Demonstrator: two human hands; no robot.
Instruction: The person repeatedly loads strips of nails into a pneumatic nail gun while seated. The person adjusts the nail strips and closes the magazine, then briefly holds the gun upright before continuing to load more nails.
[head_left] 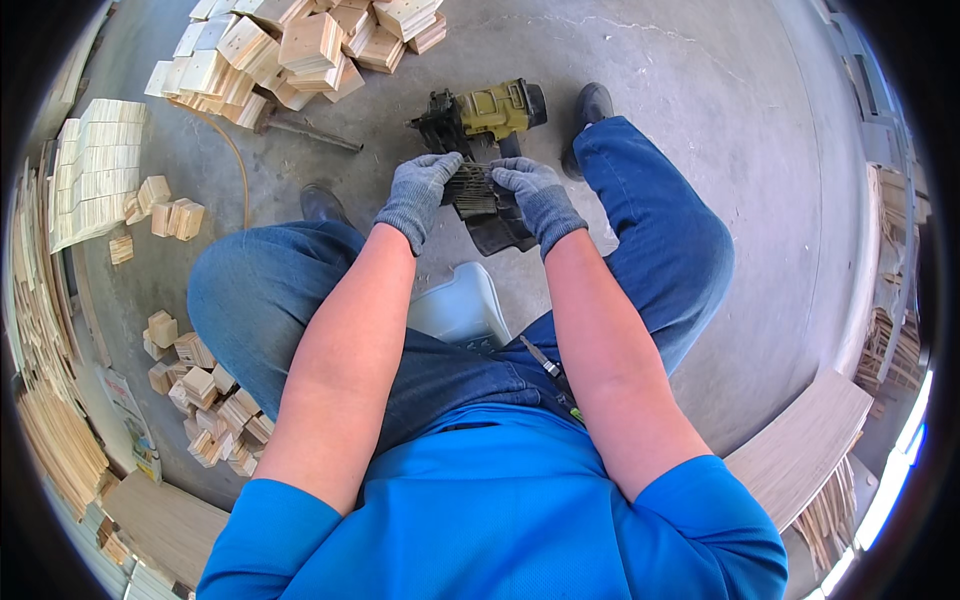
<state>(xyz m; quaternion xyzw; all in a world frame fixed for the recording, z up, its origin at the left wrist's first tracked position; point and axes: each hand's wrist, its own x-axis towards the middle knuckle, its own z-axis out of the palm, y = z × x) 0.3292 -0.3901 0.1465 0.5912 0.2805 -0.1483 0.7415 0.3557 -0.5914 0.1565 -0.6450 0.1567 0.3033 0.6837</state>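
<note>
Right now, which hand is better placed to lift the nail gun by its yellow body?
Probably the right hand: it sits nearest the nail gun body. The left hand grips the nail coil at the magazine side.

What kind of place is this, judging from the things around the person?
Probably a woodworking workshop. Piles of small cut wooden blocks lie on the concrete floor, and both gloved hands, left hand and right hand, work on a yellow nail gun.

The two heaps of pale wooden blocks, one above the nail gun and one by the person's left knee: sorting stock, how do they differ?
The heap of pale wooden blocks at the top is larger, its blocks bigger and piled high. The heap of pale wooden blocks by the left knee is smaller, its blocks littler and scattered low. Both lie on the grey concrete floor, away from the hands.
</note>
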